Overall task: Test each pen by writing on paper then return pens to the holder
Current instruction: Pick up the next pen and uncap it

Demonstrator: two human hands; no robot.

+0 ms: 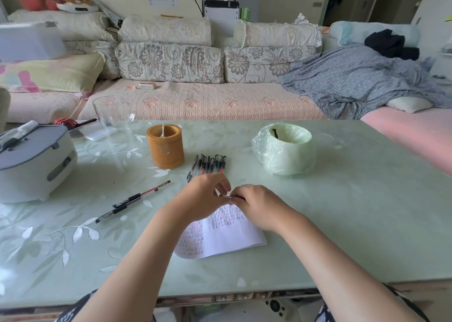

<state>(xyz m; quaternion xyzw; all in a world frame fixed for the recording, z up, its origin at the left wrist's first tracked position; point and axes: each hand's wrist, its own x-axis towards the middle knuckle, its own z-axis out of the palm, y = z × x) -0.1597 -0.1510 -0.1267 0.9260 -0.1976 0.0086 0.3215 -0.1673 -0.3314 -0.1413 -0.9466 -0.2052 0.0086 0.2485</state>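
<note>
Left hand [205, 197] and right hand [256, 204] meeting mid-frame, both pinching one pen [226, 195] over paper [227, 238]; likely cap work. Risk: cap slipping, knuckles rolling pen row [210, 165] just above. Bamboo holder [165, 149] near, up-left. Loose pens [137, 199] left; room rightward before table [367, 224] edge.

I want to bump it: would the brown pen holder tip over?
Probably not easily: the pen holder is short and wide, standing upright on the table. It looks empty, so it is likely light and might slide on the shiny top instead.
</note>
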